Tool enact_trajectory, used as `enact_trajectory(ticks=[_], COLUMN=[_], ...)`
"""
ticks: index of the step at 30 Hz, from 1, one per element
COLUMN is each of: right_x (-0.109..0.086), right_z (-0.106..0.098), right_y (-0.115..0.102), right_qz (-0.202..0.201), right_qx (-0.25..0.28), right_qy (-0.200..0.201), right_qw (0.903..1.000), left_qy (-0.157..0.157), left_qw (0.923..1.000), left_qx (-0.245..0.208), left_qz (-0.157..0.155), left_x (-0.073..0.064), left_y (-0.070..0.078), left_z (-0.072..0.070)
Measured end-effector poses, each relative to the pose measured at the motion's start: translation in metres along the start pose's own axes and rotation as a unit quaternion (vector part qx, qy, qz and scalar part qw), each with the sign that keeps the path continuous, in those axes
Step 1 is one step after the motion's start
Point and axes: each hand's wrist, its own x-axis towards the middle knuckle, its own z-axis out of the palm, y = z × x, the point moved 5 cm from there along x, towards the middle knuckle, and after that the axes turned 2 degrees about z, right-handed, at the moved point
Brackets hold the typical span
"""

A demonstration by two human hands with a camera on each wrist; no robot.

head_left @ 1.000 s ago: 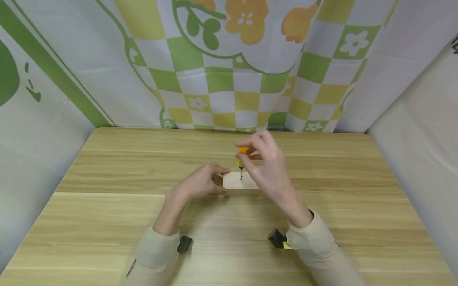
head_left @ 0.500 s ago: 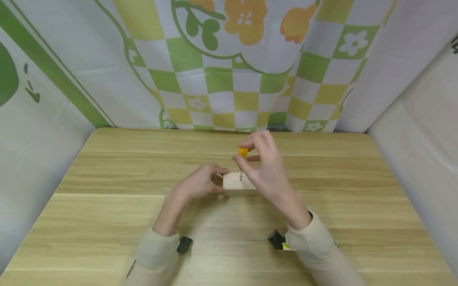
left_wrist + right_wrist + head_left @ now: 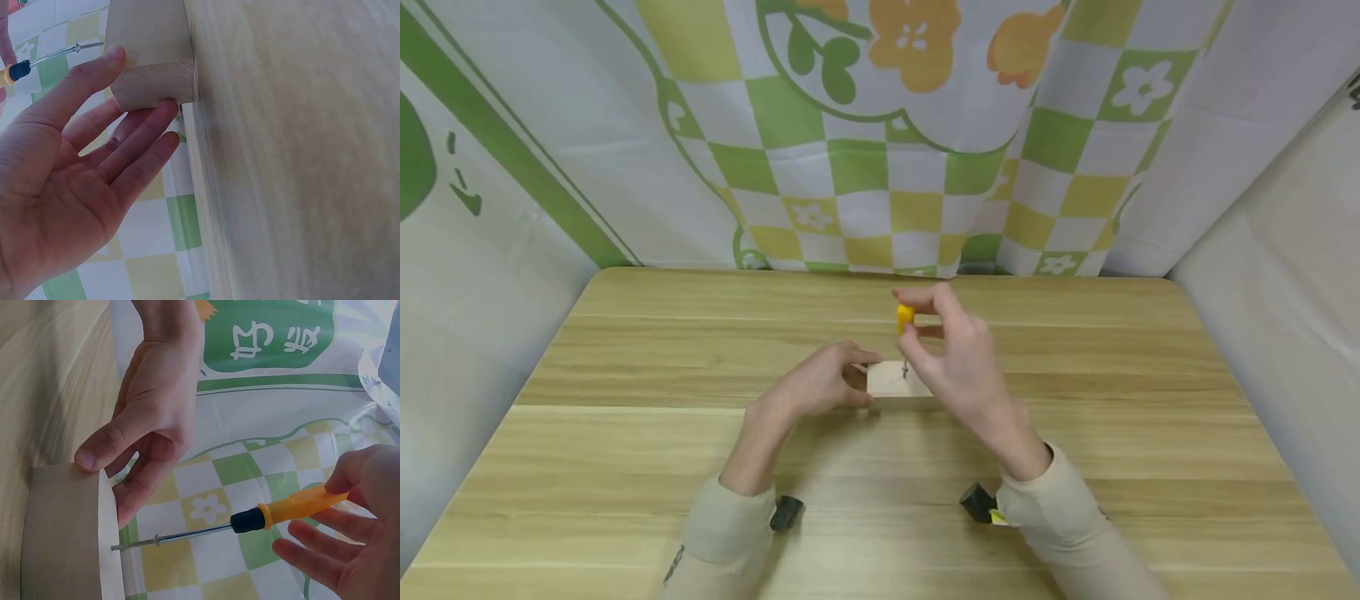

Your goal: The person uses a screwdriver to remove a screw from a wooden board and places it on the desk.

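Note:
A pale wooden block (image 3: pixel 886 380) lies on the table in the head view. My left hand (image 3: pixel 814 385) holds its left end between thumb and fingers. The right hand (image 3: pixel 967 367) pinches the yellow-orange handle of a screwdriver (image 3: pixel 906 315) above the block; its remaining fingers are loose in the right wrist view. The shaft of the screwdriver (image 3: pixel 199 533) meets the head of a metal screw (image 3: pixel 134 544), whose tip touches the block's top face. Much of the screw's thread is exposed. The right hand hides the block's right end in the head view.
The wood-grain table (image 3: pixel 625 492) reaches out on all sides of the block. Behind it hangs a curtain (image 3: pixel 857 171) with green and yellow checks. Black wrist devices (image 3: pixel 978 503) jut from both sleeves.
The right hand's fingers have shifted around the screwdriver handle, showing more of it than half a second ago. The block and the left hand stay in place.

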Motion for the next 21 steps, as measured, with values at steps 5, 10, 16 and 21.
enact_trajectory(ticks=[5,10,16,21], right_x=[0.0004,0.0001,-0.0015,-0.0014], right_z=[-0.0016,-0.0011,0.0001,0.0006], right_y=[-0.0004,0.0008,0.0012,0.0017], right_qz=[-0.01,-0.019,-0.015,-0.02], right_qx=[-0.035,-0.036,-0.037,-0.046], right_qy=[0.016,0.021,0.015,0.025], right_qw=[0.9992,0.9989,0.9991,0.9984], left_qy=[0.001,0.001,0.002,0.0], left_qw=[1.0,0.9999,0.9998,0.9999], left_qx=[0.001,0.003,-0.001,0.001], left_qz=[0.007,0.013,0.017,0.014], left_x=[0.0005,0.0002,-0.0001,-0.0001], left_y=[-0.0011,-0.0008,-0.0005,-0.0014], left_z=[0.0006,0.0005,-0.0001,0.0002])
